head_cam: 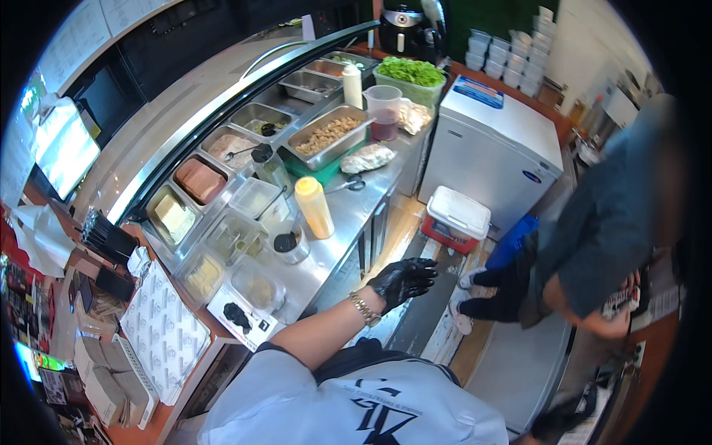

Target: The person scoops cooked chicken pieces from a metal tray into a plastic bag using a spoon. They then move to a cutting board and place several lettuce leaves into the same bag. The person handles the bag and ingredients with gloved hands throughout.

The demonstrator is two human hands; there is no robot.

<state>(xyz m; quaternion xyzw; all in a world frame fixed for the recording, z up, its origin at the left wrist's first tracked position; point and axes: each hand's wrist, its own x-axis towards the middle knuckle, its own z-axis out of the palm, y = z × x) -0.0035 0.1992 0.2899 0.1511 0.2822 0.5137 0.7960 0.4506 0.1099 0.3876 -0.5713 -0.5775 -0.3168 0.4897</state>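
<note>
My left hand (404, 281), in a black glove with a gold-toned watch at the wrist, is held over the floor beside the steel prep counter (347, 206). Its fingers are extended and hold nothing. At the bottom right, my right hand (567, 414), also black-gloved, reaches to the edge of a work surface; its fingers are dark and blurred, so its grip is unclear. On the prep counter stand a yellow sauce squeeze bottle (314, 207), a steel pan of chopped cooked meat (329, 134), scissors (354, 183) and a foil-wrapped item (367, 158).
A co-worker (595, 222) stands at the right, holding a package. A white chest freezer (495, 144) and a red cooler with a white lid (457, 214) stand beyond my left hand. Patterned paper sheets (167, 334) and cardboard trays (108, 378) lie at the left.
</note>
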